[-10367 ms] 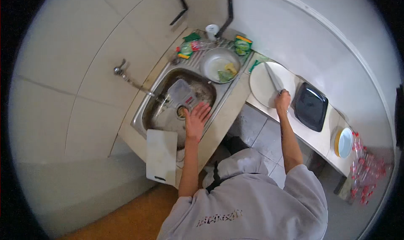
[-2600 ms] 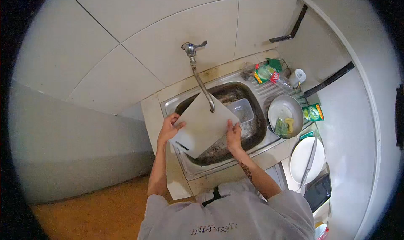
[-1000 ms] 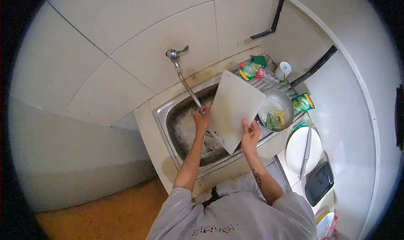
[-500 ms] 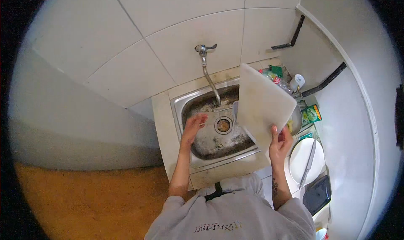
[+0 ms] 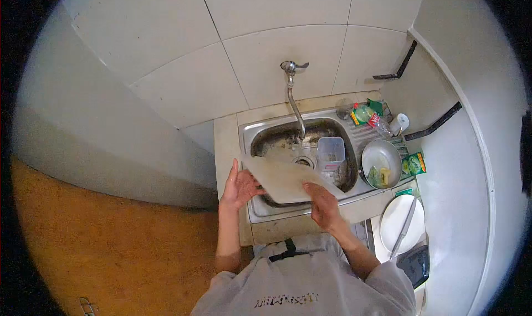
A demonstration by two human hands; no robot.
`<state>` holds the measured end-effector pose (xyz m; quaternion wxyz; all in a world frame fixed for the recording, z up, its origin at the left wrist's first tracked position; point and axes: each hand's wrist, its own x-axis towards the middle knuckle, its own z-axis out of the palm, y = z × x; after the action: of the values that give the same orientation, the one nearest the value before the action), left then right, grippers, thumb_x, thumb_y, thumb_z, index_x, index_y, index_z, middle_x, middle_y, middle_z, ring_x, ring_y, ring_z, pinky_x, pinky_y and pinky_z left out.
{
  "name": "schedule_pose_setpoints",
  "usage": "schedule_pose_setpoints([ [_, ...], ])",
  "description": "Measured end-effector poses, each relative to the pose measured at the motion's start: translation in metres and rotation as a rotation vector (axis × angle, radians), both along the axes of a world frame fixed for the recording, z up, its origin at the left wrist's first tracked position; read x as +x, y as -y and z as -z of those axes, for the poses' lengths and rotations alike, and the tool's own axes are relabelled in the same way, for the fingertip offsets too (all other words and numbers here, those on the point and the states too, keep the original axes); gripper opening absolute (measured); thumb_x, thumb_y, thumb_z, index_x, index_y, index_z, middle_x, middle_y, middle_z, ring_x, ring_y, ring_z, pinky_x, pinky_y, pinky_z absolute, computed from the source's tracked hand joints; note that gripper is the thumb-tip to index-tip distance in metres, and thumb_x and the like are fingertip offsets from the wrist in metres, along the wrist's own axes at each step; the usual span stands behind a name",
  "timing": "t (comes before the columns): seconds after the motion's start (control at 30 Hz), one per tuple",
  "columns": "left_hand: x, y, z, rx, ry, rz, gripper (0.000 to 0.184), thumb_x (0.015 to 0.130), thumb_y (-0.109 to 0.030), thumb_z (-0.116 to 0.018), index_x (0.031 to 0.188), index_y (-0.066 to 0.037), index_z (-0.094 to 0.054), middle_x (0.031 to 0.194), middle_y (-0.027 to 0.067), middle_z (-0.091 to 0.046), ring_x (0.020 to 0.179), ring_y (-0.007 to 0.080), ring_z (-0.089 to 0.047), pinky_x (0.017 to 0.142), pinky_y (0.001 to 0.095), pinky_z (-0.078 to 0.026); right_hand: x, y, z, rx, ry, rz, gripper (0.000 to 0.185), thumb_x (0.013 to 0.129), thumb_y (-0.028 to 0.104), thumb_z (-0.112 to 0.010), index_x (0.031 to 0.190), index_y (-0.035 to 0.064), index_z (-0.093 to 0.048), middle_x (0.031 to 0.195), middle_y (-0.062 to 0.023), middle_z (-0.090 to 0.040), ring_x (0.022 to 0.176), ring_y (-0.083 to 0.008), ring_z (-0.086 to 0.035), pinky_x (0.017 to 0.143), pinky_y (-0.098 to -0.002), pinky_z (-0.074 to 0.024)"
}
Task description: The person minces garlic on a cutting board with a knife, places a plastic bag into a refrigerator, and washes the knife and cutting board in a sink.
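A white cutting board (image 5: 288, 178) is held tilted over the front of the steel sink (image 5: 257, 209). My right hand (image 5: 324, 208) is closed on its near edge, thumb on top. At the board's left end is my left hand (image 5: 238, 187), thumb raised and fingers spread. Its fingertips are close to the edge; whether they touch it I cannot tell. Behind the board, a clear plastic container (image 5: 331, 152) stands in the basin beside the drain, which is partly hidden. The faucet (image 5: 295, 105) hangs over the basin, and no water shows.
On the drainboard sit a metal pan (image 5: 382, 162) with a yellow-green sponge (image 5: 379, 176) in it, plastic bottles (image 5: 379, 125) and a white cup (image 5: 400, 122). A knife (image 5: 405, 224) lies across a white plate (image 5: 394, 221) at right, near a black tray (image 5: 414, 265).
The cutting board has swung left and down from upright at the right to low over the sink, moved by my right hand. The left hand has turned palm-up beside it. The container and pan are uncovered.
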<state>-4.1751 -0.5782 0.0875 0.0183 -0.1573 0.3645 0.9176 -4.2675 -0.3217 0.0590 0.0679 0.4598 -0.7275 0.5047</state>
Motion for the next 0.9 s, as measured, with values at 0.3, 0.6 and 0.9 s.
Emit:
schedule_pose_setpoints([
  [0.3, -0.007, 0.004, 0.054, -0.129, 0.28, -0.324, 0.061, 0.094, -0.053, -0.048, 0.131, -0.005, -0.05, 0.128, 0.0103, -0.056, 0.117, 0.0255, -0.054, 0.097, 0.0403, -0.044, -0.006, 0.024, 0.056, 0.174, -0.157, -0.132, 0.051, 0.072, -0.009, -0.056, 0.122, 0.0015, -0.057, 0.125, -0.0167, -0.057, 0.114, -0.0368, -0.055, 0.098, -0.043, -0.0456],
  [0.6, -0.004, 0.042, 0.102, -0.084, 0.136, -0.32, 0.07, 0.092, -0.06, -0.044, 0.136, -0.006, -0.045, 0.13, 0.0119, -0.055, 0.117, 0.0273, -0.053, 0.099, 0.0424, -0.043, -0.035, -0.004, 0.058, 0.183, 0.118, 0.052, 0.035, 0.078, 0.005, -0.065, 0.112, 0.0048, -0.062, 0.124, -0.0149, -0.056, 0.125, -0.033, -0.045, 0.105, -0.0417, -0.0355],
  [0.9, -0.018, 0.052, 0.134, 0.038, 0.219, -0.391, 0.07, 0.092, -0.06, -0.044, 0.134, -0.004, -0.046, 0.126, 0.0126, -0.056, 0.113, 0.0287, -0.056, 0.096, 0.0435, -0.046, -0.098, -0.022, 0.11, 0.179, 0.747, 0.335, 0.027, 0.097, 0.022, -0.051, 0.098, -0.001, -0.065, 0.081, -0.0123, -0.064, 0.082, -0.0194, -0.061, 0.07, -0.0313, -0.0475],
])
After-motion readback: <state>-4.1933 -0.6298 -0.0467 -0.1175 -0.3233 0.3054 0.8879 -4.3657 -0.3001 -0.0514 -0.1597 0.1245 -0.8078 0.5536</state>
